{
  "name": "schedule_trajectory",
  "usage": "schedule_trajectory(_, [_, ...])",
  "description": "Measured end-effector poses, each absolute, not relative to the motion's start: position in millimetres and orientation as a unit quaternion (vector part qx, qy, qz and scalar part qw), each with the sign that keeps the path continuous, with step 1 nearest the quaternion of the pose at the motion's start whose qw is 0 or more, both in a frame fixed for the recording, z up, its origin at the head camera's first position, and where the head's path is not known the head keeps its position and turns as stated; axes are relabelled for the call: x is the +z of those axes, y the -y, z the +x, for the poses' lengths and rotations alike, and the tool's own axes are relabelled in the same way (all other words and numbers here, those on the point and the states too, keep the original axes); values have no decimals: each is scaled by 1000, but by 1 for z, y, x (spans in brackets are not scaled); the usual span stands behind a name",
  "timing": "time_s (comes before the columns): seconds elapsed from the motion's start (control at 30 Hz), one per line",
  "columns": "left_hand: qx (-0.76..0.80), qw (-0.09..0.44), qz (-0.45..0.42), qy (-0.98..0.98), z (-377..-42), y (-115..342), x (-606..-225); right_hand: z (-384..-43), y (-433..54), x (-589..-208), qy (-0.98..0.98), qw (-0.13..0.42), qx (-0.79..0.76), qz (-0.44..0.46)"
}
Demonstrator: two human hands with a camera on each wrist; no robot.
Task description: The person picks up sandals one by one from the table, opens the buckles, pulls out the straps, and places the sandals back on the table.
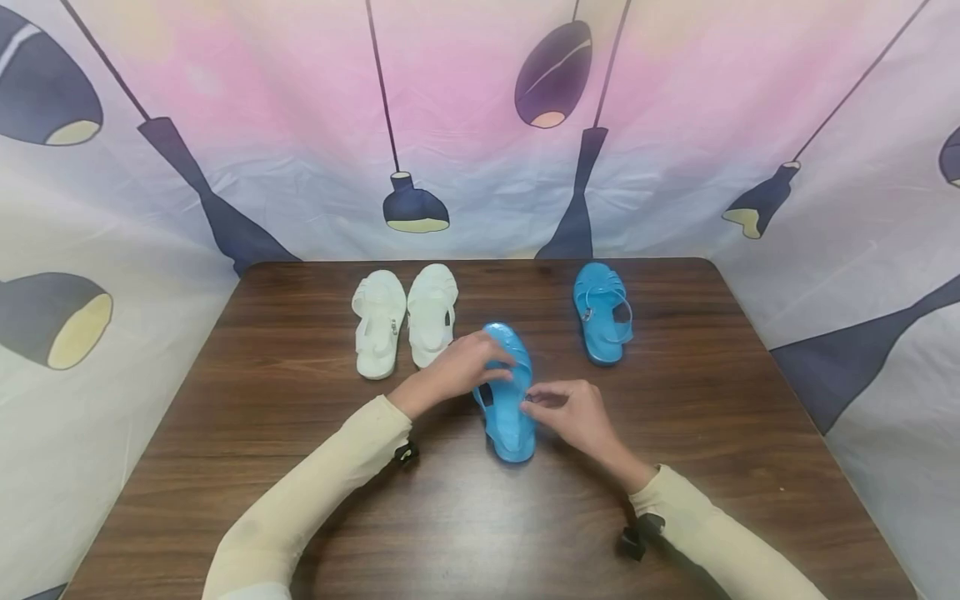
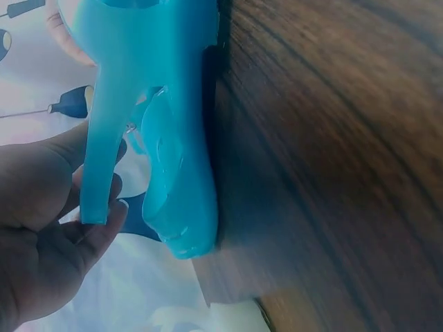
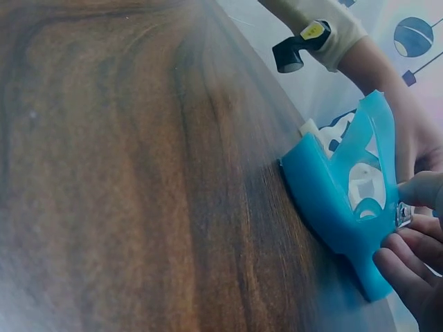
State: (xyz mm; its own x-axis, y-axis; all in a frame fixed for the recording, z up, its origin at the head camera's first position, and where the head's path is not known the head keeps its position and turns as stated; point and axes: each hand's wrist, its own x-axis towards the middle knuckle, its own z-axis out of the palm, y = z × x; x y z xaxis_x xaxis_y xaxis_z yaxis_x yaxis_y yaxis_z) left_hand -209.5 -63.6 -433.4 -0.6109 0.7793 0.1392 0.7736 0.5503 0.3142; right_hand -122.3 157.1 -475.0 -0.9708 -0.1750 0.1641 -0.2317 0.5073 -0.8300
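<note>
A blue jelly sandal (image 1: 513, 417) lies on the wooden table between both hands, its toe toward the back. On its right side, my right hand (image 1: 573, 412) pinches the small metal buckle (image 3: 403, 215) of the ankle strap between thumb and fingers. The strap (image 3: 367, 131) stands up in a loop over the heel. My left hand (image 1: 468, 367) reaches across the sandal's front half from the left, fingers loosely bent over it. In the left wrist view its fingers (image 2: 104, 232) show behind the blue strap, which partly covers them.
A pair of white sandals stands side by side at the back, the left one (image 1: 378, 329) and the right one (image 1: 432, 304), close to the left forearm. The other blue sandal (image 1: 602, 317) stands at the back right. A printed curtain (image 1: 480, 125) hangs behind the table (image 1: 300, 333).
</note>
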Motion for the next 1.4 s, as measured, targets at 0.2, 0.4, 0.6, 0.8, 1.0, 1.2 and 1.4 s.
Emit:
schedule_trajectory(0.2, [186, 36, 459, -868, -215, 56, -436, -123, -155, -476, 865, 24, 485, 126])
schedule_trajectory(0.4, [199, 50, 454, -867, -216, 55, -436, -124, -156, -475, 864, 19, 489, 123])
schedule_trajectory(0.6, [251, 34, 441, -861, -214, 58, -431, -124, -157, -475, 864, 14, 490, 119])
schedule_trajectory(0.8, [319, 16, 416, -851, -198, 72, -427, -124, -158, -476, 859, 9, 498, 118])
schedule_trajectory(1.0, [357, -4, 367, -859, -175, 88, -433, -123, -161, -475, 855, 1, 507, 107])
schedule_trajectory(1.2, [398, 4, 294, -869, -153, 99, -441, -120, -164, -471, 866, -27, 492, 88])
schedule_trajectory(1.4, [433, 59, 192, -879, -136, 105, -450, -113, -164, -468, 874, -63, 475, 80])
